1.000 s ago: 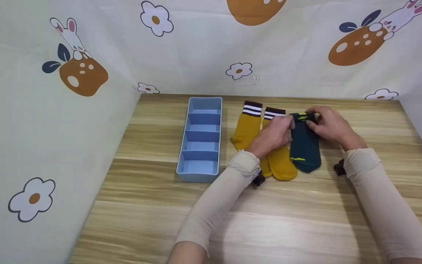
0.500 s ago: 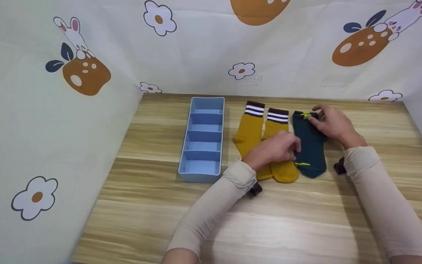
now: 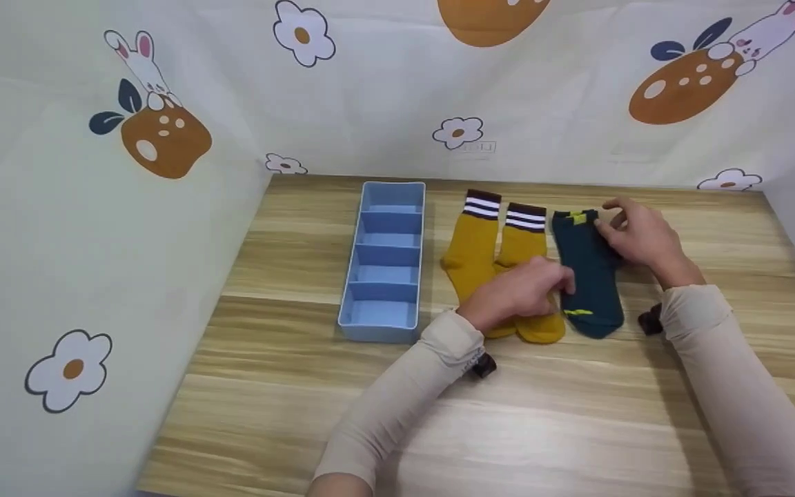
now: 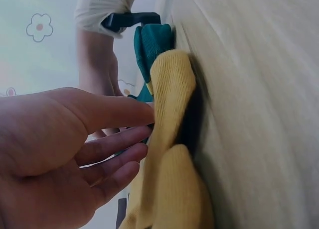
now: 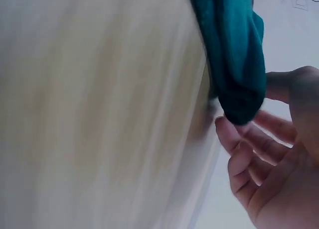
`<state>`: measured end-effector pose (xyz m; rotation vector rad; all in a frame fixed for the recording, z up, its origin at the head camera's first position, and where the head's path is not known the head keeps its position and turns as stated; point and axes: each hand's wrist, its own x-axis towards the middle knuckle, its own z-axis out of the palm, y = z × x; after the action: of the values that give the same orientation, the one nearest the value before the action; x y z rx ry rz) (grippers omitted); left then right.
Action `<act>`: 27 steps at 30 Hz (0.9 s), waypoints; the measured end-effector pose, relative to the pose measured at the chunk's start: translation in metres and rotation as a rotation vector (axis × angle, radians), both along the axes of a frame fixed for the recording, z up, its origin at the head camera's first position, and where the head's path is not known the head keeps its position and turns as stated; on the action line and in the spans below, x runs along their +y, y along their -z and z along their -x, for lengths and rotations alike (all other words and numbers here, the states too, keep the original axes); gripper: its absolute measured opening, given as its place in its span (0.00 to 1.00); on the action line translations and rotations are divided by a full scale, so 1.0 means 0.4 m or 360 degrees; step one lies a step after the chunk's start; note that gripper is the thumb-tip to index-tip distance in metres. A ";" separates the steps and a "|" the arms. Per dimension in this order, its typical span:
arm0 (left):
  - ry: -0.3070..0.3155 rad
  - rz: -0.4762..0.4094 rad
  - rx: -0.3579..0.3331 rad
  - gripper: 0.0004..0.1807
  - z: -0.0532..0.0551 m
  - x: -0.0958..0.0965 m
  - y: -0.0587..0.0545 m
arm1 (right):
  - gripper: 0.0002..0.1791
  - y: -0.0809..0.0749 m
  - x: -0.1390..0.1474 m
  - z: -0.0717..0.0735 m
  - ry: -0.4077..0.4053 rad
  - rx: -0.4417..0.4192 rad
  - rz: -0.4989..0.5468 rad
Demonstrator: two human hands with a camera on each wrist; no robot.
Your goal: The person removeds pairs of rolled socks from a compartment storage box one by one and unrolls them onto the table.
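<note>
A dark green sock bundle [image 3: 587, 273] with yellow marks lies flat on the table. My right hand [image 3: 642, 238] is at its upper right edge, thumb touching near the cuff, fingers loosely bent; in the right wrist view the teal fabric [image 5: 241, 74] partly covers the fingers. My left hand [image 3: 525, 286] is over the lower part of a mustard sock [image 3: 525, 245], fingertips reaching the green sock's left edge. In the left wrist view its fingers [image 4: 117, 114] are relaxed, beside the mustard fabric [image 4: 172, 84]. A second mustard sock [image 3: 475, 238] with a striped cuff lies to the left.
A light blue organizer box [image 3: 384, 283] with several compartments, nothing in them, stands left of the socks. A wood-grain table [image 3: 287, 386] extends to the front. Pale printed sheeting [image 3: 370, 103] rises behind and at both sides.
My left hand has come down from the green sock's cuff toward its foot end. My right hand has slid slightly right, off the cuff's top. The green sock has shifted slightly right and down.
</note>
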<state>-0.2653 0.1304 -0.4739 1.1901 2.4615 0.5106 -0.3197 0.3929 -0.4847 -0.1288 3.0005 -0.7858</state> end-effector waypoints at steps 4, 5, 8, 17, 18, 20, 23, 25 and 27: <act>-0.0043 -0.0029 -0.0025 0.19 -0.001 -0.001 0.008 | 0.29 -0.008 0.031 -0.029 -0.0001 -0.0107 0.0004; -0.0049 -0.0041 -0.0025 0.19 0.000 -0.002 0.011 | 0.29 -0.010 0.038 -0.036 -0.0013 -0.0134 -0.0001; -0.0070 -0.0079 -0.0019 0.19 0.002 -0.003 0.021 | 0.27 -0.010 0.052 -0.055 -0.0068 -0.0177 -0.0004; -0.0051 -0.0209 0.0009 0.20 0.007 -0.007 0.045 | 0.21 0.004 0.057 -0.091 -0.0026 -0.0194 0.0120; -0.0041 -0.0220 0.0016 0.19 0.007 -0.007 0.048 | 0.21 0.005 0.056 -0.094 -0.0012 -0.0202 0.0137; -0.0024 -0.0241 0.0030 0.18 0.006 -0.005 0.053 | 0.22 0.007 0.056 -0.099 0.0013 -0.0226 0.0157; 0.0012 -0.0287 0.0052 0.13 0.005 -0.001 0.061 | 0.22 0.011 0.056 -0.108 0.0046 -0.0247 0.0171; 0.0054 -0.0297 0.0074 0.11 0.006 0.000 0.063 | 0.22 0.012 0.055 -0.112 0.0054 -0.0249 0.0175; 0.0103 -0.0309 0.0089 0.08 0.007 -0.002 0.066 | 0.21 0.012 0.052 -0.113 0.0049 -0.0236 0.0176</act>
<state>-0.2682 0.1295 -0.5001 1.3720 2.4553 0.7201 -0.2744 0.4136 -0.4897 -0.0259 2.8274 -0.9213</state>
